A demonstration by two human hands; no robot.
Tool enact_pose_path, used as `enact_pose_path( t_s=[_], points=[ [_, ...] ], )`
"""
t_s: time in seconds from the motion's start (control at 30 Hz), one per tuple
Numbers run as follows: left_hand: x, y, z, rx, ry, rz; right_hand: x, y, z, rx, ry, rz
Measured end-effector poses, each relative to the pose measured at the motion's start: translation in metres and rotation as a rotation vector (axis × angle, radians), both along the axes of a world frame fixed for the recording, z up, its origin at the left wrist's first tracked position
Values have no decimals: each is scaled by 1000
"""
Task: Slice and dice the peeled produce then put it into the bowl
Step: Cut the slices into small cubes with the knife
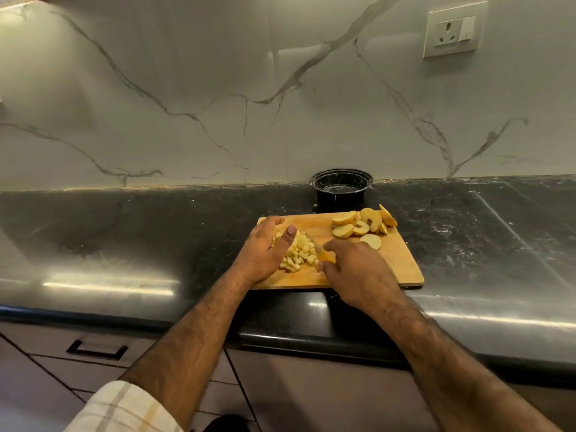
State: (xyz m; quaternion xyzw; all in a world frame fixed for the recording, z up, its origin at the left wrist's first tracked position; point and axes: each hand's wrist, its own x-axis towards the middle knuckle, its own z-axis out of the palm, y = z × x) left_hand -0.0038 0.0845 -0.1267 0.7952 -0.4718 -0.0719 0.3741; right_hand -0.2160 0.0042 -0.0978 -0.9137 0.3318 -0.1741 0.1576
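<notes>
I am looking down at a wooden cutting board (396, 260) lying on a dark stone counter (156, 232). My right hand (355, 272) is curling round the yellow handle of a knife (321, 251), the blade pointing toward 11 o'clock into a pile of diced pieces (300, 252) at the board's left half. My left hand (265, 247) is lying over the pile's 9 o'clock side, fingers bent around some of the pieces, thumb stretching up alongside the heap; how tightly it is holding them I cannot tell. At the board's 1 o'clock corner a cluster of round slices (361, 224) is waiting uncut, one pale slice (371, 241) lying just apart at their 6 o'clock. A black bowl (341, 182) is standing at 12 o'clock beyond the board, against the marble wall (218, 88). A wall socket (453, 29) is showing at 2 o'clock.
</notes>
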Motion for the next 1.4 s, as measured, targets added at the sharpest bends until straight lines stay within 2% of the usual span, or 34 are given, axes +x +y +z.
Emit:
enact_pose_path(
  t_s=[0.1,0.23,0.33,0.53,0.73,1.03,1.2,1.4],
  points=[
    [0,1,4,24,-45,19,-17,-15,0,-52,-88,-88],
    [-10,-18,23,55,-296,-32,-46,-20,-9,-91,-271,-182],
    [-22,-55,33,126,-349,-108,-55,-22,-13,-47,-280,-252],
    [-30,-114,40,163,-165,-100,-56,-19,-13,5,-194,-300],
    [-37,-131,34,194,-276,-91,-58,-18,-10,6,-195,-332],
    [-24,-147,48,250,-114,-147,-56,-15,-10,33,-193,-282],
    [-15,-148,57,262,52,-183,-56,-15,-9,41,-181,-280],
    [-15,-151,59,245,63,-148,-55,-16,-9,46,-164,-276]
  ],
)
